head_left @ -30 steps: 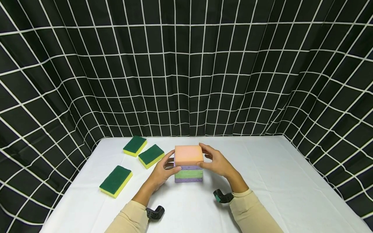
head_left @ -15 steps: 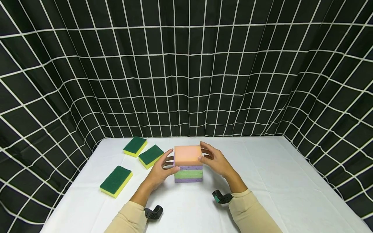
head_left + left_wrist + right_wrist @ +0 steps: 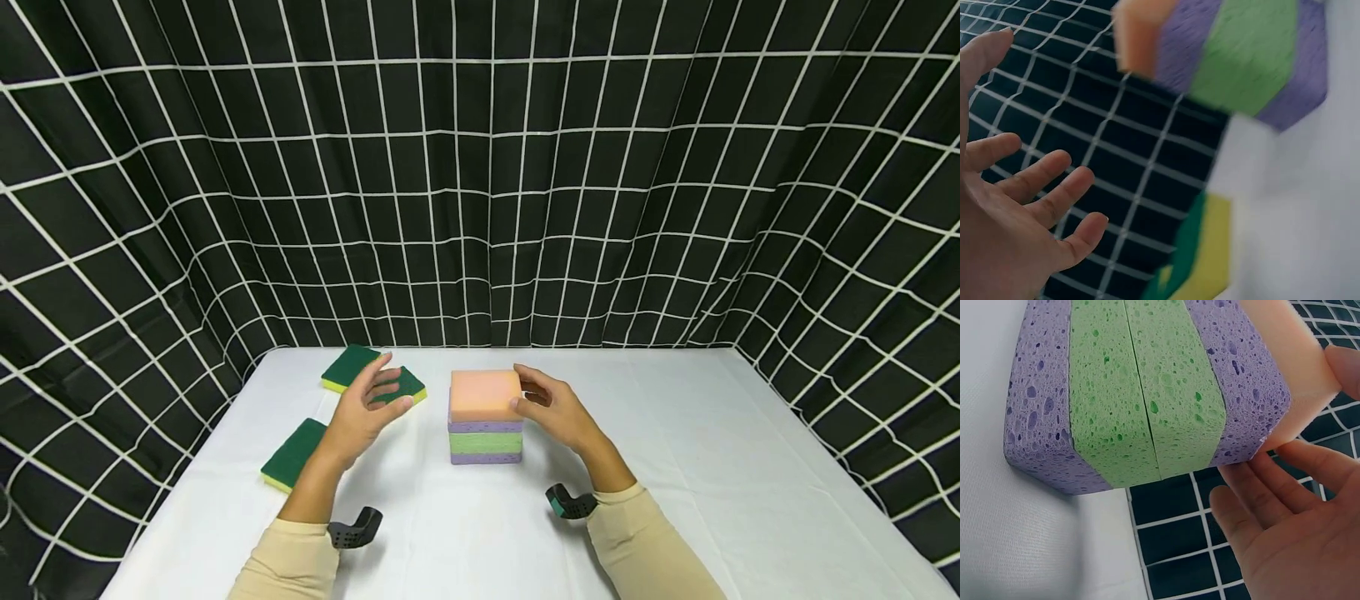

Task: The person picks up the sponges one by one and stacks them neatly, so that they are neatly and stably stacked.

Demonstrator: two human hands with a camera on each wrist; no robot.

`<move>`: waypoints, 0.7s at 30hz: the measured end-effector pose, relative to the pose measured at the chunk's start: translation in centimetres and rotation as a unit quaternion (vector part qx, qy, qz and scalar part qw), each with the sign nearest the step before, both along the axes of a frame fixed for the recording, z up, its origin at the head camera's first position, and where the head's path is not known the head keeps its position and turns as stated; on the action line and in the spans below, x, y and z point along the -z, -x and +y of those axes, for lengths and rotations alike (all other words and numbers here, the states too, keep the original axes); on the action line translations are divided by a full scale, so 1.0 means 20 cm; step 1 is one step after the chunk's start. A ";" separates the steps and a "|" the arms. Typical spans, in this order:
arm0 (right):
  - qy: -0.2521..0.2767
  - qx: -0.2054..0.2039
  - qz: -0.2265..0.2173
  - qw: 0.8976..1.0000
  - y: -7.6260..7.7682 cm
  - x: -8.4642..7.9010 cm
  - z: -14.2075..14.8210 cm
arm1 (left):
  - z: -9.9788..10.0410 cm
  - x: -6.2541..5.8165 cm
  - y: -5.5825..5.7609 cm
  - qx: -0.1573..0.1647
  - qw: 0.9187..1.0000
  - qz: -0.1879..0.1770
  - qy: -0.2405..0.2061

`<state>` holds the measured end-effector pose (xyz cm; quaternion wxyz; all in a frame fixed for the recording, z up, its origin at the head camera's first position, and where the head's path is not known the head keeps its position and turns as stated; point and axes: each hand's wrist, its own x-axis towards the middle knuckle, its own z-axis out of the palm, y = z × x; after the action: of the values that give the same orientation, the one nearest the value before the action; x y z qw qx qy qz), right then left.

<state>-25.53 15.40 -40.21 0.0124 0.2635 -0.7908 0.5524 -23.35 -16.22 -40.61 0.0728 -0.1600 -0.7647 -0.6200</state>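
In the head view a stack of sponges stands on the table, purple at the bottom, then green point(image 3: 486, 443), then purple point(image 3: 486, 427), with a peach-orange sponge point(image 3: 486, 396) on top. At its right side, my right hand point(image 3: 558, 408) holds the orange sponge, the thumb at its near corner and the index finger at the far one. The right wrist view shows other fingertips by the upper purple sponge point(image 3: 1241, 381). My left hand point(image 3: 360, 417) is off to the left, apart from the stack, fingers spread and holding nothing. It partly covers a green-and-yellow scouring sponge point(image 3: 407, 385) behind it.
Another scouring sponge point(image 3: 351, 367) lies at the back left, and a third one point(image 3: 295, 454) sits nearer, partly behind the left forearm. A white cloth covers the table point(image 3: 675, 467). Black curtains with a white grid point(image 3: 480, 167) surround its back and sides.
My left hand has let go of the stack's left side and moved left towards the scouring sponges. My right hand's thumb shifted slightly up on the orange sponge; the stack stays in place.
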 end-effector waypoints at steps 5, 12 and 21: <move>-0.003 0.012 -0.003 1.000 0.08 0.10 0.02 | -0.17 -0.12 -0.08 -0.053 0.996 0.062 0.041; 0.009 0.001 -0.016 1.000 0.04 0.04 0.02 | -0.32 -0.23 -0.20 -0.149 0.976 0.150 0.041; 0.005 0.001 -0.013 1.000 0.04 0.05 0.01 | -0.41 -0.23 -0.31 -0.225 0.957 0.182 0.008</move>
<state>-26.37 15.69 -41.30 0.0036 0.2551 -0.7886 0.5595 -17.07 -24.51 -35.93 0.3473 -0.0944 -0.7594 -0.5420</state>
